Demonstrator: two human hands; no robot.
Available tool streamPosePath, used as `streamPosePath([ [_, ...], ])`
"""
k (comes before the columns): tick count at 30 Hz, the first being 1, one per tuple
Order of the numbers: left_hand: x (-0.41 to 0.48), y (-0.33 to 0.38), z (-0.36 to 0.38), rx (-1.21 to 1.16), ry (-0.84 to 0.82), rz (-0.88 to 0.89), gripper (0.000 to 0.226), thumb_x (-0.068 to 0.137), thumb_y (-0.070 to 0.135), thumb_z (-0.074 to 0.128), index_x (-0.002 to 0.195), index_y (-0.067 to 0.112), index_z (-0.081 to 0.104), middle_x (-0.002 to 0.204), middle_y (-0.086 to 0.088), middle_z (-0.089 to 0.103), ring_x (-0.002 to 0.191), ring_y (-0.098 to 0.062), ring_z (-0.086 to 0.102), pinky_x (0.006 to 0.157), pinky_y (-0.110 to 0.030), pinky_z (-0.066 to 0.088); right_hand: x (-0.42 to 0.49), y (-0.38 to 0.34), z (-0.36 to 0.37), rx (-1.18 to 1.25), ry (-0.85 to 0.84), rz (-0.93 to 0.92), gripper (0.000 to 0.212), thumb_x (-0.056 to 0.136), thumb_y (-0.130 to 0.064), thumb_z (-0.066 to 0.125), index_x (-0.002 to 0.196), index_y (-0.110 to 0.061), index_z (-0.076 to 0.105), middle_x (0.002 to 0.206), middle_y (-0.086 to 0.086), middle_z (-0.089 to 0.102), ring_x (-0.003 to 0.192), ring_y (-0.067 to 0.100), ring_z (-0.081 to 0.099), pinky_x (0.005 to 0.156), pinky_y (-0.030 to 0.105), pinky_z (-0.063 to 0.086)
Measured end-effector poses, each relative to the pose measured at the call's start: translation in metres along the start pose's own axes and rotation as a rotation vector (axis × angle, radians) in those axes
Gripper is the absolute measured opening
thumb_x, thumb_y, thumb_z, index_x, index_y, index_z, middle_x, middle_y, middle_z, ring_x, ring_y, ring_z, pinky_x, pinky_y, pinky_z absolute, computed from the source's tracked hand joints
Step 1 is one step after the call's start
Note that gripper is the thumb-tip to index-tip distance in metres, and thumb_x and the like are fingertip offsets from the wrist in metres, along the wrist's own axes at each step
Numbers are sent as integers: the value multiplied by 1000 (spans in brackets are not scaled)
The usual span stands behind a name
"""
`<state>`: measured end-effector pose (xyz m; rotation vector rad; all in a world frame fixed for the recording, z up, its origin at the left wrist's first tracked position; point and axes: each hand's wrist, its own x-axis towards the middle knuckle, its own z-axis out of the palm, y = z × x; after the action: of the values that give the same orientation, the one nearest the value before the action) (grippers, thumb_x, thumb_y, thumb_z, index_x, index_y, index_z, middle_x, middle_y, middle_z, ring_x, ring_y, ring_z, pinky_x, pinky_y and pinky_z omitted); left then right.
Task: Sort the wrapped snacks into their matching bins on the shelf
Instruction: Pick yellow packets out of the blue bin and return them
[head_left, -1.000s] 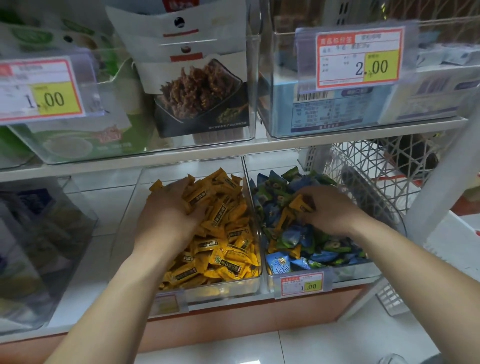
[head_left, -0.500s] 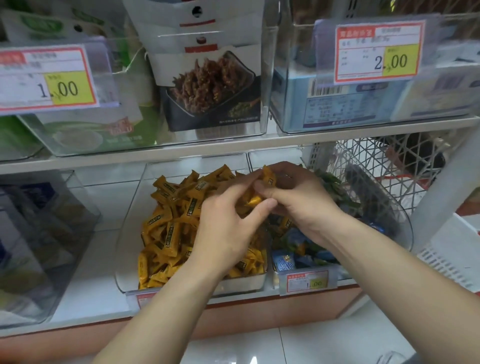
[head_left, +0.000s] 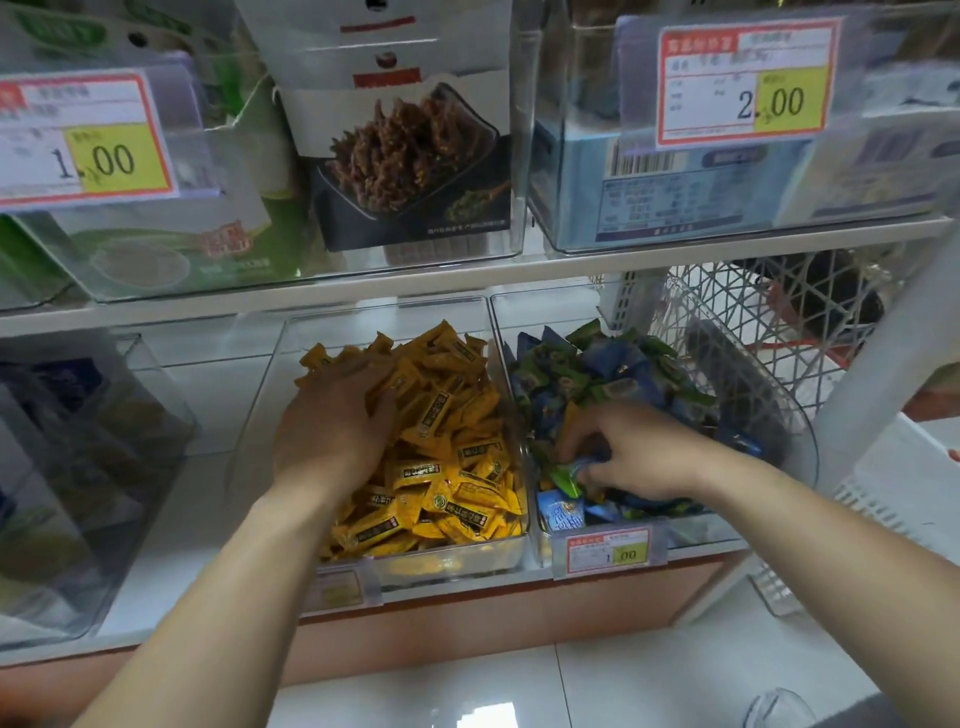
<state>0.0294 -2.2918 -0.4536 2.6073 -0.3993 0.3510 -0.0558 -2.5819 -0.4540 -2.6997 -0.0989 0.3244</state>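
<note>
Two clear bins stand side by side on the lower shelf. The left bin (head_left: 457, 564) is heaped with yellow wrapped snacks (head_left: 457, 441). The right bin (head_left: 800, 441) holds blue and green wrapped snacks (head_left: 613, 364), with a yellow one (head_left: 569, 418) showing among them. My left hand (head_left: 332, 431) lies palm down on the yellow heap, fingers spread over the wrappers. My right hand (head_left: 634, 452) reaches into the front of the right bin, its fingers curled down among the wrappers around a green snack (head_left: 566, 475).
The upper shelf (head_left: 467, 286) carries clear bins of boxed goods with price tags (head_left: 85, 137). A white wire basket (head_left: 769, 312) sits behind the right bin. Another clear bin (head_left: 78, 467) stands at the far left. A small price tag (head_left: 608, 553) hangs on the right bin's front.
Half a second ago both hands met above the divider with a yellow snack between them. Now my left hand is down on the yellow heap and my right hand is back in the blue-green bin.
</note>
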Motion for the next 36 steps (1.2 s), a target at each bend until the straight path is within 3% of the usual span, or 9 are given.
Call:
streamPosePath([
  [4, 0, 6, -6, 46, 15, -28, 42, 94, 38, 55, 136, 31, 57, 150, -2, 46, 139, -29, 36, 112, -44, 35, -1, 10, -14, -130, 134, 37, 11, 88, -36, 68, 92, -44, 61, 95, -18, 62, 89, 9, 60, 69, 25, 49],
  [10, -34, 69, -2, -92, -144, 254, 45, 88, 55, 48, 127, 37, 57, 117, 10, 67, 97, -2, 63, 82, -27, 52, -2, 21, -25, -114, 429, 143, 17, 87, -25, 65, 102, -32, 67, 104, -10, 61, 96, 17, 60, 77, 33, 53],
  [13, -47, 85, 15, -49, -206, 297, 56, 84, 60, 53, 135, 37, 47, 137, 12, 51, 119, -11, 54, 95, -34, 51, 1, 3, -12, 95, 258, 50, 7, 84, -31, 69, 90, -34, 70, 88, -17, 66, 83, 4, 62, 66, 23, 49],
  [18, -46, 82, 25, -75, -179, 249, 60, 82, 58, 60, 136, 39, 42, 137, 13, 47, 120, -11, 53, 93, -27, 48, 6, -6, 8, -250, -49, 44, 28, 82, -43, 74, 101, -22, 69, 89, -4, 67, 82, 17, 64, 68, 31, 54],
  [22, -49, 79, 29, -119, -197, 222, 61, 82, 61, 57, 136, 43, 37, 135, 13, 50, 118, -10, 53, 93, -27, 48, 10, -5, 9, -135, -159, 63, 40, 77, -35, 82, 110, -20, 66, 92, -5, 68, 84, 15, 64, 74, 33, 56],
  [27, -46, 74, 31, -233, -245, 200, 61, 81, 60, 58, 136, 43, 38, 132, 14, 52, 117, -7, 51, 95, -27, 47, 13, 9, -10, 63, 86, 19, 33, 83, -26, 71, 113, -39, 65, 108, -14, 63, 97, 10, 62, 81, 27, 53],
  [30, -45, 74, 31, -265, -255, 187, 60, 82, 56, 63, 135, 42, 40, 130, 14, 54, 112, -7, 55, 94, -31, 50, 21, 13, -5, -83, 165, -81, 40, 86, -19, 66, 122, -38, 62, 118, -14, 50, 109, 15, 55, 80, 32, 46],
  [33, -45, 73, 30, -294, -271, 195, 60, 82, 55, 64, 135, 41, 41, 129, 14, 55, 110, -7, 56, 93, -32, 51, 30, 14, 3, -272, 123, -127, 42, 90, -28, 65, 130, -39, 58, 138, -12, 48, 122, 20, 52, 89, 36, 48],
  [36, -46, 71, 28, -311, -287, 209, 60, 83, 53, 66, 136, 40, 42, 130, 14, 55, 110, -5, 56, 93, -28, 50, 32, 15, 2, -418, 152, -118, 37, 87, -51, 64, 122, -41, 61, 124, -9, 59, 112, 22, 57, 79, 34, 48],
])
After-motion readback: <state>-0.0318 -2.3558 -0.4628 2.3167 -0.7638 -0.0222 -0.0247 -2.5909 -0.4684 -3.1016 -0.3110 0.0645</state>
